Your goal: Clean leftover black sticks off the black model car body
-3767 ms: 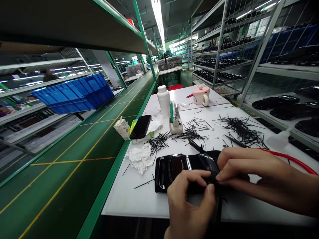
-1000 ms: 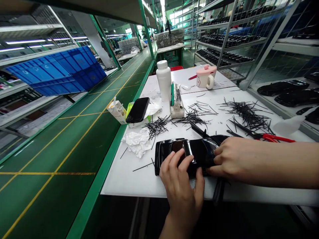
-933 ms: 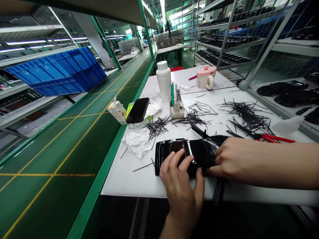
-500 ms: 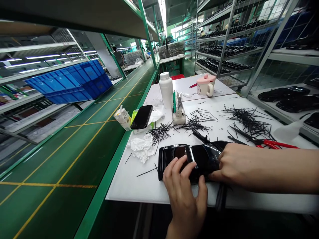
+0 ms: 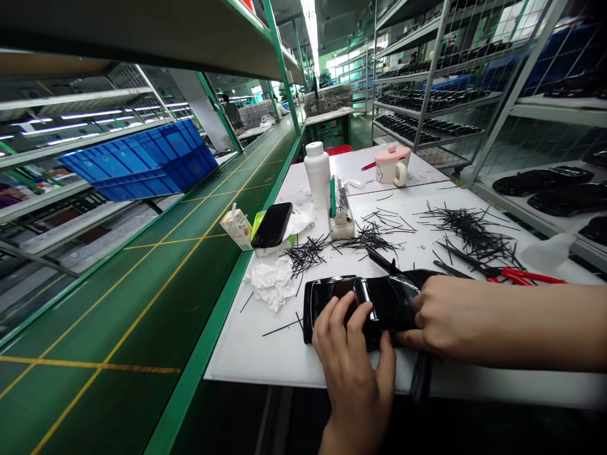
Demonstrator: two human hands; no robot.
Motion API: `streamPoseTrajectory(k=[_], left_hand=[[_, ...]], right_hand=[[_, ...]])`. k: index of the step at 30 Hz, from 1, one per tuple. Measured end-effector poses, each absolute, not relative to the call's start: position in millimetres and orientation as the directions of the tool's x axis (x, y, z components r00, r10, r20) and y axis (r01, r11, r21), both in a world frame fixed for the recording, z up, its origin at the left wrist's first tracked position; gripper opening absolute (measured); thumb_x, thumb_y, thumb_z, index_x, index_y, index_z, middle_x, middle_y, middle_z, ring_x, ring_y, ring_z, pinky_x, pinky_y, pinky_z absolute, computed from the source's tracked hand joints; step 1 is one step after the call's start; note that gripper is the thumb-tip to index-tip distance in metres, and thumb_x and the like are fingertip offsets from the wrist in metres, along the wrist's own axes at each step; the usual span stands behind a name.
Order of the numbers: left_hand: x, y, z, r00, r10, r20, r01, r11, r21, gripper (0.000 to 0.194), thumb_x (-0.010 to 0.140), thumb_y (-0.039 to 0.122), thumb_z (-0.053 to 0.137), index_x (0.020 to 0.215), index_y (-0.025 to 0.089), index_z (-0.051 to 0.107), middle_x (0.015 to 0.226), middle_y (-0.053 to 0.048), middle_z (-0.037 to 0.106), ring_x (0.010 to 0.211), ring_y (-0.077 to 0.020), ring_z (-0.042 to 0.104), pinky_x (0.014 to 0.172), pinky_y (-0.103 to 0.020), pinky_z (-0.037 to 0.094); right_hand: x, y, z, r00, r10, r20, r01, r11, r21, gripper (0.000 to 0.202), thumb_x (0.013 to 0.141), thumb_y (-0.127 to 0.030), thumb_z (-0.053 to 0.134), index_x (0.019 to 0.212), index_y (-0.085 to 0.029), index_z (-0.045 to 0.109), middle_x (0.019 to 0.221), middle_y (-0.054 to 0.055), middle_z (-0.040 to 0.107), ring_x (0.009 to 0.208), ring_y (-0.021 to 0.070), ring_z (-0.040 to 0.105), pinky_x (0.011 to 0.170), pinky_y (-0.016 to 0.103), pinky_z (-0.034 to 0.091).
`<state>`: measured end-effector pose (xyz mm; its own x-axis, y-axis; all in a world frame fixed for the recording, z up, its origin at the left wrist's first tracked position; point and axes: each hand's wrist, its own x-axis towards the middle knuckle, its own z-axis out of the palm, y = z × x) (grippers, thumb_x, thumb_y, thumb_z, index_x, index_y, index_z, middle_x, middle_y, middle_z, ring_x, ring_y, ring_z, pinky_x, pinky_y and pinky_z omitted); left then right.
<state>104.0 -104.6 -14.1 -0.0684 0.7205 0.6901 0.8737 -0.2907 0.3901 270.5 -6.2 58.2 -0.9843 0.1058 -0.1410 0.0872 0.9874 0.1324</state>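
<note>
Car body (image 5: 389, 297) sits nr counter's (image 5: 260, 360) front edge, L hand (image 5: 353, 366) now spread over it, not bunched at its side as earlier, prob. steadying it, R hand (image 5: 441, 313) curled at right end, can't tell if pinching.

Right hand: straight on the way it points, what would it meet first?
The right hand would first meet the black toy car, which it seems to touch; beyond, probably the left hand, though depth is unclear.
</note>
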Motion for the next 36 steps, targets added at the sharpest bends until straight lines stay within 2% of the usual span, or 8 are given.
streamPoseTrajectory(k=[15,19,21,24,26,29,32,36], left_hand=[[104.3,-105.2,-14.5,-0.063,0.723,0.688,0.861,-0.309,0.403,0.038,0.086,0.010,0.061,0.123,0.019,0.056,0.130,-0.012,0.057,0.130,-0.0289,0.043,0.110,-0.045,0.034],[101.6,-107.6,-12.6,-0.046,0.723,0.689,0.825,-0.362,0.435,0.039,0.085,0.008,0.059,0.122,0.020,0.057,0.129,-0.011,0.058,0.131,-0.0283,0.042,0.110,-0.045,0.035],[99.3,-108.6,-9.2,-0.026,0.719,0.695,0.791,-0.410,0.454,0.039,0.085,0.004,0.056,0.120,0.022,0.058,0.124,-0.008,0.062,0.131,-0.0268,0.043,0.111,-0.045,0.034],[95.6,-108.4,0.2,0.020,0.721,0.693,0.718,-0.493,0.492,0.035,0.086,0.001,0.053,0.111,0.024,0.063,0.106,-0.002,0.070,0.119,-0.0222,0.051,0.112,-0.042,0.030],[93.5,-107.1,8.1,0.065,0.733,0.677,0.674,-0.533,0.512,0.033,0.085,0.000,0.054,0.105,0.024,0.064,0.098,0.001,0.072,0.108,-0.0194,0.055,0.111,-0.039,0.030],[92.2,-104.2,18.0,0.151,0.754,0.640,0.641,-0.567,0.517,0.034,0.081,-0.001,0.057,0.105,0.022,0.062,0.096,0.003,0.073,0.104,-0.0188,0.057,0.107,-0.037,0.032],[93.1,-101.1,23.4,0.187,0.764,0.618,0.594,-0.589,0.548,0.038,0.078,-0.001,0.060,0.107,0.022,0.058,0.092,0.003,0.073,0.099,-0.0183,0.059,0.106,-0.038,0.035],[94.9,-98.5,25.5,0.167,0.772,0.613,0.523,-0.597,0.609,0.032,0.079,0.000,0.062,0.102,0.022,0.056,0.089,0.003,0.071,0.089,-0.0158,0.063,0.102,-0.040,0.041]], right_hand=[[274.1,-10.7,48.1,-0.987,0.124,-0.103,0.115,0.989,0.096,0.011,0.080,-0.007,0.064,0.084,-0.016,0.070,0.063,0.004,0.067,0.048,0.0139,0.053,0.047,0.032,0.018],[271.3,-9.3,52.0,-0.986,0.118,-0.117,0.105,0.988,0.115,0.011,0.078,-0.008,0.064,0.081,-0.017,0.070,0.055,0.002,0.064,0.045,0.0151,0.051,0.045,0.033,0.015],[269.9,-5.3,61.3,-0.983,0.120,-0.136,0.110,0.990,0.083,0.012,0.076,-0.007,0.066,0.079,-0.018,0.069,0.054,0.001,0.064,0.043,0.0148,0.049,0.044,0.032,0.013],[270.0,4.5,81.6,-0.978,0.119,-0.170,0.138,0.985,-0.104,0.012,0.079,-0.009,0.064,0.075,-0.020,0.069,0.056,0.000,0.066,0.043,0.0128,0.048,0.044,0.029,0.017],[271.8,12.4,93.1,-0.975,0.106,-0.195,0.171,0.921,-0.351,0.017,0.085,-0.010,0.060,0.080,-0.020,0.072,0.064,0.000,0.070,0.051,0.0115,0.054,0.048,0.025,0.027],[276.5,24.3,98.5,-0.942,0.106,-0.319,0.318,0.596,-0.738,0.022,0.090,-0.015,0.056,0.097,-0.015,0.076,0.066,0.000,0.067,0.055,0.0101,0.057,0.054,0.019,0.040],[280.8,32.9,91.9,-0.896,0.102,-0.432,0.443,0.254,-0.860,0.029,0.090,-0.028,0.059,0.104,-0.007,0.074,0.050,-0.005,0.053,0.042,0.0080,0.048,0.044,0.016,0.038],[283.1,36.1,83.0,-0.907,0.122,-0.403,0.414,0.089,-0.906,0.030,0.088,-0.032,0.064,0.102,-0.007,0.074,0.043,-0.006,0.049,0.038,0.0058,0.043,0.041,0.014,0.035]])
